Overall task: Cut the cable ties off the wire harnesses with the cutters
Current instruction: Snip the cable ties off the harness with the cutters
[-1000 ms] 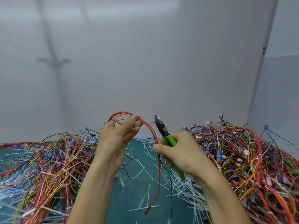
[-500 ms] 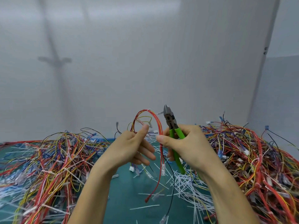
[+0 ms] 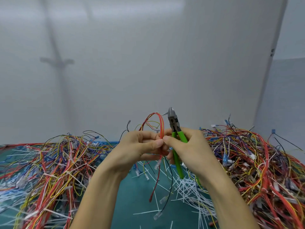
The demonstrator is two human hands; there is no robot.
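Observation:
Both hands are raised in the middle of the head view over the green mat. My left hand (image 3: 140, 146) pinches a small wire harness (image 3: 156, 123) of red, yellow and black wires, looped above the fingers with its ends hanging down. My right hand (image 3: 189, 146) holds the green-handled cutters (image 3: 175, 133), jaws pointing up just right of the loop, and its thumb also touches the harness beside my left thumb. A white cable tie stub (image 3: 156, 129) shows on the loop. The jaws look nearly closed, with nothing between them.
A large tangle of tied harnesses (image 3: 54, 166) lies to the left and another heap (image 3: 257, 159) to the right. Cut white ties (image 3: 189, 187) are scattered on the green mat (image 3: 132, 204) below my hands. A grey wall stands behind the table.
My left hand moved right from its open pose and closed on the harness, meeting my right thumb. The cutters stayed upright beside the loop, and both hands came together.

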